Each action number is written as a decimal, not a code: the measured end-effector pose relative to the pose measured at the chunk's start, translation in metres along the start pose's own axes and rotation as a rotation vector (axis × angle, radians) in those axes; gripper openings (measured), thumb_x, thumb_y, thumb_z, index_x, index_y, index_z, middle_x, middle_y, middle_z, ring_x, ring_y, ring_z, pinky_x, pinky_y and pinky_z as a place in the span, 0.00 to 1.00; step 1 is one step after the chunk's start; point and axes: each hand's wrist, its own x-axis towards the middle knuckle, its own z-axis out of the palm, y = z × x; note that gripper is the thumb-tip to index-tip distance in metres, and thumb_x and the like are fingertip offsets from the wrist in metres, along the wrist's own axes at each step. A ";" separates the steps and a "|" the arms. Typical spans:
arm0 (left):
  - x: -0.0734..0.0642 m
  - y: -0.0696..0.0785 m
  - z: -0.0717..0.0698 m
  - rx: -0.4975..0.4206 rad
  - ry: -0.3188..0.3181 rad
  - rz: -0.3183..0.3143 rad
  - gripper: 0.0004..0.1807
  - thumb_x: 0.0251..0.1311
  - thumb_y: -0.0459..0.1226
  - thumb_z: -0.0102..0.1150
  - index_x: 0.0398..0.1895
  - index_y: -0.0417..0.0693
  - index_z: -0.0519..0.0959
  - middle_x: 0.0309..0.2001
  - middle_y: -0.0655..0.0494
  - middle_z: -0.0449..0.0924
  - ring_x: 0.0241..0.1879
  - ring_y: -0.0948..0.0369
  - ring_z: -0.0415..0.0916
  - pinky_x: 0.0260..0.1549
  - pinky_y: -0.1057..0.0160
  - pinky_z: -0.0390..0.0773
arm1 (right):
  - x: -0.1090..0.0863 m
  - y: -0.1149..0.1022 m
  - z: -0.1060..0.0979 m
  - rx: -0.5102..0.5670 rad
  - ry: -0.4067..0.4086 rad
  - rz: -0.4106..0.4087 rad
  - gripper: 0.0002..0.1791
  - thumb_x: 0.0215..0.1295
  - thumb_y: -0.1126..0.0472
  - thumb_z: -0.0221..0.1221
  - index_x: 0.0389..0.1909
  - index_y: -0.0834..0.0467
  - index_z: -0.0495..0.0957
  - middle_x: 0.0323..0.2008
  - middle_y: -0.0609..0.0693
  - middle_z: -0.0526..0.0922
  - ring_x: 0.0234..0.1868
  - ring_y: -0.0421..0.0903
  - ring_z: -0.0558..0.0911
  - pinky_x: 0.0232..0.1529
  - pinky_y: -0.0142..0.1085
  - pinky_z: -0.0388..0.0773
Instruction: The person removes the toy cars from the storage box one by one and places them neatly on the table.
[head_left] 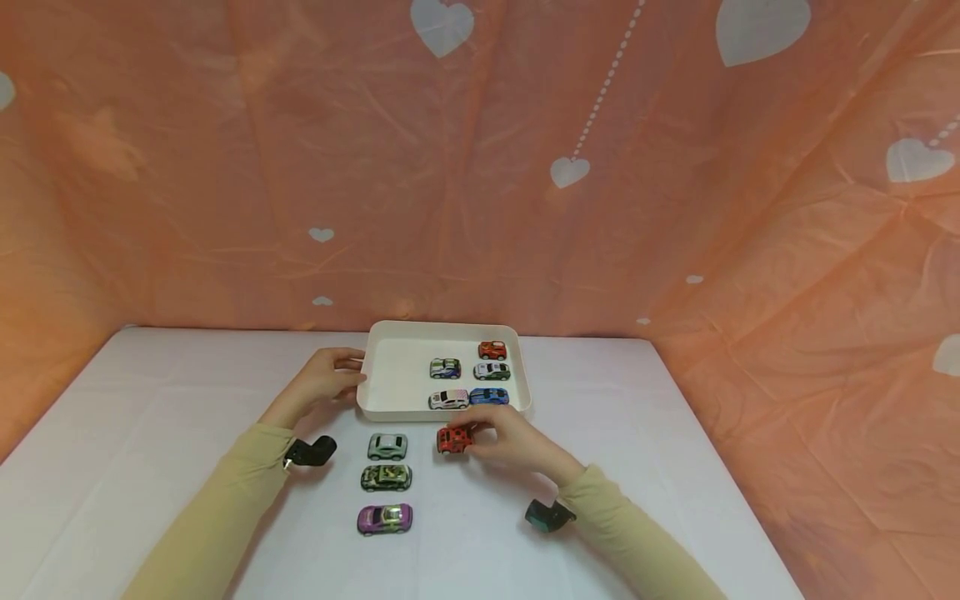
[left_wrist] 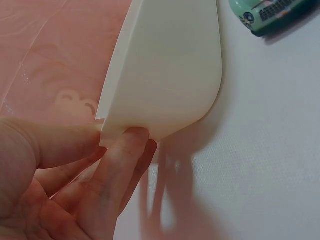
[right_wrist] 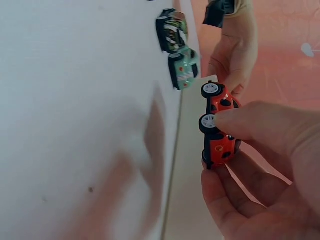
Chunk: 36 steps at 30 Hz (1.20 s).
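Creased orange sheeting (head_left: 420,183) printed with pale hearts (head_left: 442,27) hangs behind and beside a white-covered table (head_left: 637,408).

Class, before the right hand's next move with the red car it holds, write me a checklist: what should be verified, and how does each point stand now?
1. Red car gripped by the right hand: ok.
2. Red car roughly upright: ok.
3. Tray steadied by the left hand: ok, held at its left end.
4. Tray base flat on the table: cannot tell, underside hidden.
5. Tray's near right corner free: not ok, a blue car sits there.
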 end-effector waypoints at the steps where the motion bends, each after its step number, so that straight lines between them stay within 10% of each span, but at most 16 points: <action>1: 0.000 0.000 0.000 -0.001 0.000 0.000 0.27 0.61 0.28 0.57 0.62 0.25 0.65 0.54 0.27 0.71 0.32 0.60 0.78 0.25 0.66 0.78 | 0.000 0.001 0.001 -0.002 0.001 -0.004 0.22 0.53 0.77 0.62 0.50 0.63 0.80 0.49 0.52 0.81 0.49 0.43 0.78 0.51 0.35 0.75; 36: 0.002 -0.002 0.000 -0.005 -0.007 -0.016 0.27 0.62 0.28 0.56 0.63 0.26 0.64 0.55 0.28 0.71 0.37 0.56 0.79 0.28 0.66 0.78 | 0.002 0.014 0.021 -0.065 0.003 0.111 0.21 0.56 0.69 0.65 0.52 0.57 0.80 0.50 0.45 0.81 0.54 0.39 0.75 0.59 0.34 0.67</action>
